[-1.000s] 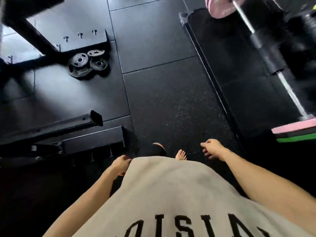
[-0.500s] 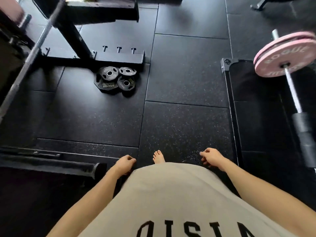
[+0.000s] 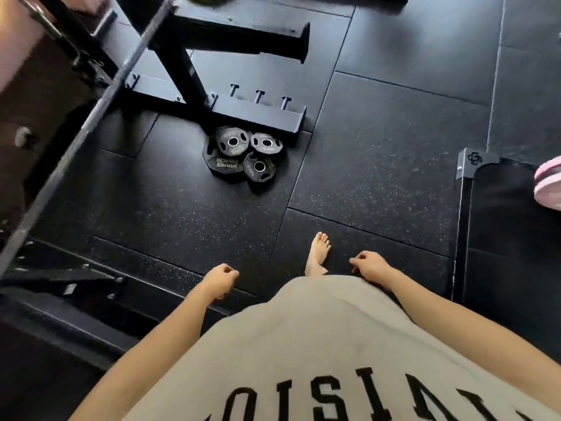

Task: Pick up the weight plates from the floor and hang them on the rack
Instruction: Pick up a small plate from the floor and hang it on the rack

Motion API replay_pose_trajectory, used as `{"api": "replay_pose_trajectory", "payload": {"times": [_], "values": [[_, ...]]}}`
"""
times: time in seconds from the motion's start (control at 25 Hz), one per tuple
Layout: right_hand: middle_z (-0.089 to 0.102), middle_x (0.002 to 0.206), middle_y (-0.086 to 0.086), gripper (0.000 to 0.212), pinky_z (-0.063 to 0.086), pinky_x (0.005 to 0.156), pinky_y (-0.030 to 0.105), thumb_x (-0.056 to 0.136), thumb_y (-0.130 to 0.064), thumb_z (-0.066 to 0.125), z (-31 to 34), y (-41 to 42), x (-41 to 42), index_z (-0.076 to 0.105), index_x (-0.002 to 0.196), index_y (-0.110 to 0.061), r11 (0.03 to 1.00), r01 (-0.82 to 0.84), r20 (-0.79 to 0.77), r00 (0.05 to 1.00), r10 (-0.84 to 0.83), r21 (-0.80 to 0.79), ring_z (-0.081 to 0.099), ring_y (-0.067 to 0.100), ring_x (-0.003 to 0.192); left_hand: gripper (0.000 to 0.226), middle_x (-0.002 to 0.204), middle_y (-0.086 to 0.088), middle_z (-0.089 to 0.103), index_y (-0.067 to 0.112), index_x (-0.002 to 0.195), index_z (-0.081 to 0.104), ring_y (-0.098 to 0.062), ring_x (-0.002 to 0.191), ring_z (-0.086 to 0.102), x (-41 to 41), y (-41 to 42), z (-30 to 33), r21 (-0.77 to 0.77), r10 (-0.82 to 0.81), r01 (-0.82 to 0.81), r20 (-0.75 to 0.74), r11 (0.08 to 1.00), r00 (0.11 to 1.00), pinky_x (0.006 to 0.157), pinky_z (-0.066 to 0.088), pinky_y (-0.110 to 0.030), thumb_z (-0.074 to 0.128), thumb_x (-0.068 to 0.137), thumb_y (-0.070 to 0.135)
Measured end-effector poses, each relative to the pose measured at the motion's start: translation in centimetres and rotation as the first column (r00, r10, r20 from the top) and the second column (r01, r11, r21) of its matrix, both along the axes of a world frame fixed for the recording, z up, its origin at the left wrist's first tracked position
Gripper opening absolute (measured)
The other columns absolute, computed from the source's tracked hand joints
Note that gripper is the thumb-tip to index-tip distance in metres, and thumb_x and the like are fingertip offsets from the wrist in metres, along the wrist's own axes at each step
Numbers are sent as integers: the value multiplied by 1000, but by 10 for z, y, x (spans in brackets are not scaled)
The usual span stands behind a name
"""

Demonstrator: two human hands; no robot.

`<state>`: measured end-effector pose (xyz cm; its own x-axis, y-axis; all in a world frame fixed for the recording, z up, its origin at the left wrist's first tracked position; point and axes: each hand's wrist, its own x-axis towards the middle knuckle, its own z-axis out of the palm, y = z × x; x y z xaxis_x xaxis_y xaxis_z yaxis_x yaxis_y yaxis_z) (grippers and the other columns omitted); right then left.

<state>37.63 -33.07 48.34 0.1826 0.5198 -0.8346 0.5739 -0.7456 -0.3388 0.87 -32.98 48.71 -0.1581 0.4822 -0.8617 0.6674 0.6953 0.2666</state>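
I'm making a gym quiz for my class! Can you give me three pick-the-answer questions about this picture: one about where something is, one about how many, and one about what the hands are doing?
1. Where are the plates?
A. on the floor by the rack
B. hung on the pegs
C. in the hands

2. How many plates lie in the pile?
A. one
B. four
C. nine

3. What do the left hand and right hand hold?
A. a plate each
B. a bar
C. nothing

Answers: 1 A, the pile touches the floor beside the rack's foot. 2 B, one big plate lies under three small ones. 3 C, both hands hang loosely curled and hold nothing.
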Motion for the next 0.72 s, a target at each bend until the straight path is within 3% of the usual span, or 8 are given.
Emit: {"api": "replay_pose_trajectory", "payload": {"times": [0.08,0.16,0.28,0.4,0.48,0.72], "values": [[70,91,10,18,46,71,33,98,-23,56,4,48,6,64,99,-7,998,-61,4,998,61,-25,60,22,81,24,88,-9,63,8,114,58,-21,69,55,2,22,1,-6,79,-79,-28,997,997,56,43,-28,51,100,25],[68,91,11,16,45,63,29,99,-23,53,10,105,15,61,98,-9,996,-70,-21,997,69,-48,59,22,77,25,96,-10,66,6,114,62,-24,81,60,10,55,-3,16,112,-111,-52,994,992,70,47,-31,53,99,25],[66,96,11,15,48,66,31,101,-26,51,23,179,21,57,101,-12,992,-108,-26,994,107,-64,61,23,81,25,112,-9,64,9,114,64,-24,100,58,23,104,5,41,133,-130,-87,991,987,80,42,-29,53,99,25],[65,103,12,17,52,73,33,102,-27,49,29,242,12,56,107,-13,984,-170,-51,985,168,-46,64,27,94,22,110,-7,64,13,111,64,-25,99,59,25,148,4,23,163,-162,-60,986,985,80,47,-33,53,99,28],[66,103,13,17,51,72,33,102,-27,49,28,282,1,56,106,-13,980,-186,-51,982,183,-63,62,25,88,22,108,-8,65,15,110,63,-27,100,61,20,184,-1,8,186,-186,-47,983,981,84,49,-36,52,99,30],[68,101,15,16,47,63,29,102,-26,47,16,393,-41,58,100,-13,976,-180,4,983,182,-119,60,23,81,20,86,-5,64,14,105,62,-19,73,56,-15,309,-15,-55,280,-279,30,959,959,65,45,-31,50,99,29]]}}
